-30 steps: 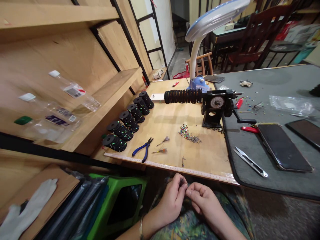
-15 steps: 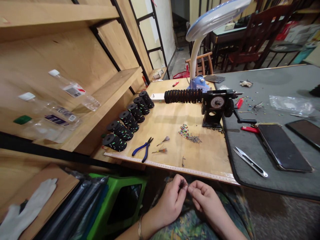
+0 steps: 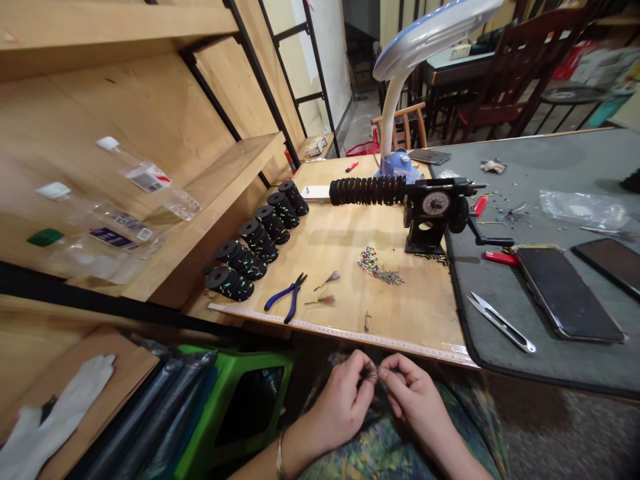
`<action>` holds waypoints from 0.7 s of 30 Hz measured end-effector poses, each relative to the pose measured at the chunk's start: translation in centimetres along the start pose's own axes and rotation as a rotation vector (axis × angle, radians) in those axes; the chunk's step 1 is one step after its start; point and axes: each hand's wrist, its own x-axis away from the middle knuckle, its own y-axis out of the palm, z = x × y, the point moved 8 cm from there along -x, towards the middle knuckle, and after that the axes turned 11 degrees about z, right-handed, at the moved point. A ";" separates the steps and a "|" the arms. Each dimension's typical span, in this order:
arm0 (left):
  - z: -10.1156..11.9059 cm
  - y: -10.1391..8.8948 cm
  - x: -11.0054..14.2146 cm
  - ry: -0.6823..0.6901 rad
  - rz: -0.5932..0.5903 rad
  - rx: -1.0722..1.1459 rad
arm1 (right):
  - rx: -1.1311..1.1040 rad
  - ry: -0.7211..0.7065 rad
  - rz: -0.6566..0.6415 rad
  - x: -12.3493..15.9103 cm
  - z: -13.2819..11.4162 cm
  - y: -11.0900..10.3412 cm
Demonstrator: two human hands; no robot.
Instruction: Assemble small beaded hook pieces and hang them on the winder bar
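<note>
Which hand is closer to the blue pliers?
Left. The left hand is closer, in front of the table edge and down from the blue pliers. The right hand is farther away, on the left hand's other side.

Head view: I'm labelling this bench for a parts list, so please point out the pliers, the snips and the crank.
Pliers (image 3: 277, 303): head view, on the blue handle.
Snips (image 3: 500, 324): head view, on the steel body.
Crank (image 3: 493, 241): head view, on the black arm.
</note>
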 end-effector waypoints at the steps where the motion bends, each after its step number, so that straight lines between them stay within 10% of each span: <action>1: 0.0 0.0 0.0 -0.001 -0.002 0.003 | 0.014 -0.008 0.013 0.0 -0.1 -0.1; 21: 0.2 1.1 -0.3 0.004 0.011 -0.019 | -0.349 0.128 0.043 -0.1 0.6 0.1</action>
